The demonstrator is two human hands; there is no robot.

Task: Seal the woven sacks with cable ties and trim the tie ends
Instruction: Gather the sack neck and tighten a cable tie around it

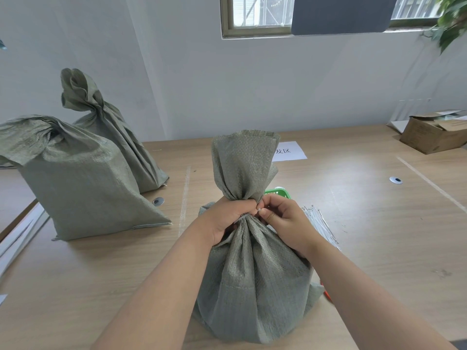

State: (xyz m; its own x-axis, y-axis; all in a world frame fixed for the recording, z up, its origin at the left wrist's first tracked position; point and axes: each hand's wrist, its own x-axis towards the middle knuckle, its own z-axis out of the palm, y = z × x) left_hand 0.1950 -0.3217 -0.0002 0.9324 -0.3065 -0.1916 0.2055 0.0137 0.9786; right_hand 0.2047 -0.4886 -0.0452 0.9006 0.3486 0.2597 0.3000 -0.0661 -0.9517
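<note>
Woven sack (252,286) upright on tabletop (366,210), front centre.
Grips bunched neck w/ L hand (227,219), fingers (246,205) curled round; pinches cable tie (242,218) at the neck w/ R hand (281,219) fingers.

Both hands (255,221) pinch a cable tie (242,218) round the sack (252,274) neck — spare ties (319,226) beside it.

Soft window daylight, wide-angle edge distortion.
</note>
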